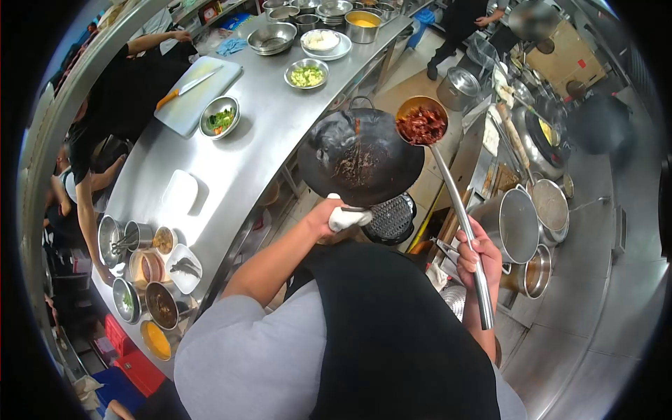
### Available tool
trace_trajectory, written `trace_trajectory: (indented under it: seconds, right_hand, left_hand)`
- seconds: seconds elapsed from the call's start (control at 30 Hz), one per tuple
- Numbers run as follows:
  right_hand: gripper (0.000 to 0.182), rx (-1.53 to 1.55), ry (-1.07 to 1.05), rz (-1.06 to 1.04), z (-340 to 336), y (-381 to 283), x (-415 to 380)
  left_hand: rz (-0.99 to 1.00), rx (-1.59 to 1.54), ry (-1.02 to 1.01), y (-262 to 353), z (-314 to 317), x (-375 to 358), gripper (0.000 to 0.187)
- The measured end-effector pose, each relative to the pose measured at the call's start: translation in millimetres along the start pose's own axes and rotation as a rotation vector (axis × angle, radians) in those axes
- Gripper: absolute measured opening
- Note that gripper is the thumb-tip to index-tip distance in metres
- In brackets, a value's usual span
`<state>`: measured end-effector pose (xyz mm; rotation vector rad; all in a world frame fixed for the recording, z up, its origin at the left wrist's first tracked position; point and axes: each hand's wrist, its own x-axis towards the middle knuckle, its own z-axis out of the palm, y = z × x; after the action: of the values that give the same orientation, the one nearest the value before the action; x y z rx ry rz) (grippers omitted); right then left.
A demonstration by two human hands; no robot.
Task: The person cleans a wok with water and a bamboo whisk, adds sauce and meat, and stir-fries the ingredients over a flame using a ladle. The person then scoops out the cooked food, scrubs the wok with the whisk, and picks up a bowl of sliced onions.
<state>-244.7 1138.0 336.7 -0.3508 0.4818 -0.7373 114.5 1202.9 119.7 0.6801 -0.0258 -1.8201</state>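
Note:
My left hand (327, 214) is closed around the near handle of a dark wok (329, 157), with a folded white cloth (350, 218) between palm and metal. The wok hangs in the air beside the steel counter, its inside wet with dark, oily residue. In my right hand (480, 255) is the long steel handle of a ladle (453, 187). Its bowl, to the right of the wok's rim, is full of dark red, glossy pieces of food (422, 126).
A steel counter (259, 119) on the left bears a cutting board (189, 105) with a knife (187, 87), bowls of chopped vegetables (306, 74) and several sauce pots (162, 306). Right: a large pot (514, 224) and a strainer (551, 204). Other people stand left and at the back.

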Motion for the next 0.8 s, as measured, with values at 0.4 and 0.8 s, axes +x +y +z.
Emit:
trace_trajectory:
  seconds: [0.4,0.8]
  right_hand:
    - [0.046,0.239,0.018,0.086,8.7,16.7,60.4]
    - [0.027,-0.268,0.305,0.317,-35.2,140.0,248.7]
  left_hand:
    - [-0.118,-0.076,0.126,44.2,-68.3,61.1,0.019]
    - [-0.108,-0.020,0.127,37.7,-54.5,17.0,0.012]
